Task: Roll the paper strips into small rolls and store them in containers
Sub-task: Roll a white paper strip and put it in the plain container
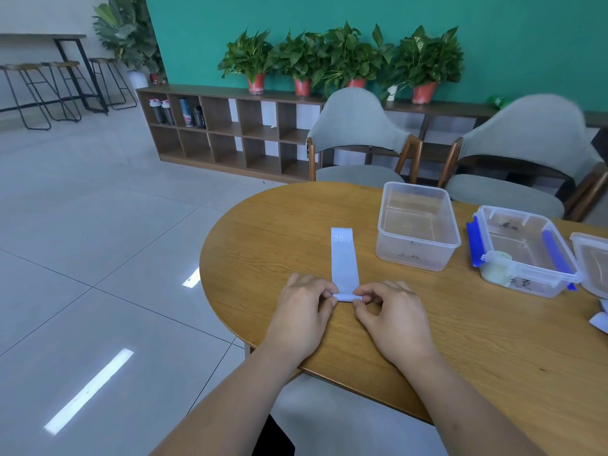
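**Paper strip partly rolled at the near end, held by both hands**

Paper strip (343,261): white, lying flat on the wooden table (460,350), running away from the person. The far end bears the printed figure "20". The near end is curled into a small roll, which rests on the table surface.

Left hand (302,315): thumb and fingertips are drawn close together and pinch the left end of the roll. The wrist rests at the table edge.

Right hand (391,315): thumb and forefinger are narrowly closed on the right end of the roll, and the other fingers are curled beside them.

Open clear container (411,255): stands to the right of the strip and beyond the hands, apart from both. It has no lid on, and dark handwriting shows on its near wall.

Clip-lock container (533,286): stands further right and has blue latches. A pale roll sits in its near left corner. A clear lid (592,261) lies just beside it at the frame edge.

White paper pieces (600,319) lie at the right edge of the table.

Two grey chairs (358,143) stand behind the table.
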A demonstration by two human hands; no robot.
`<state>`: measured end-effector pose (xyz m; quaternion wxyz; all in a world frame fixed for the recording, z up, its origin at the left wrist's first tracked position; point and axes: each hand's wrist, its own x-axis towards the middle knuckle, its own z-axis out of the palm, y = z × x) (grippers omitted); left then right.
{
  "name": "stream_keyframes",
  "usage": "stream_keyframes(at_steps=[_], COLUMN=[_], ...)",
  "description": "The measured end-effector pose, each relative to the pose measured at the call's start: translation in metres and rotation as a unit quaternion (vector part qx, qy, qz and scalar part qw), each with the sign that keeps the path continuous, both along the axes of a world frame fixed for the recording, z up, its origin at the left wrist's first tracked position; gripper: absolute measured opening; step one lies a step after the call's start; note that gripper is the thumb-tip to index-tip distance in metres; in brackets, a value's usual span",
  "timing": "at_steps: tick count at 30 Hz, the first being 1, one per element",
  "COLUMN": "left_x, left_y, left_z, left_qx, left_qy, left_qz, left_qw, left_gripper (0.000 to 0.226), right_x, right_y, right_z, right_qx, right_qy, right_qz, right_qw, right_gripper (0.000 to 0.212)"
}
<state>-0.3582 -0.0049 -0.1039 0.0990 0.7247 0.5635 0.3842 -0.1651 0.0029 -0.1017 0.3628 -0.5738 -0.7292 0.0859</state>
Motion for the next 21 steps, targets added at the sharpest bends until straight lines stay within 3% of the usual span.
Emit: stream_keyframes(at_steps=[21], left_x=[0.0009], left_y=[0.0004], left_z=[0.0016], left_qx=[-0.005], left_qy=[0.000], left_qz=[0.007], left_qw=[1.000], left_gripper=[0.019], right_x=[-0.0007], right_y=[0.0006], right_z=[-0.0028], right_qx=[0.022], right_qy=[-0.023], right_qz=[0.010], right_qw=[0.999], right_gripper=[0.019])
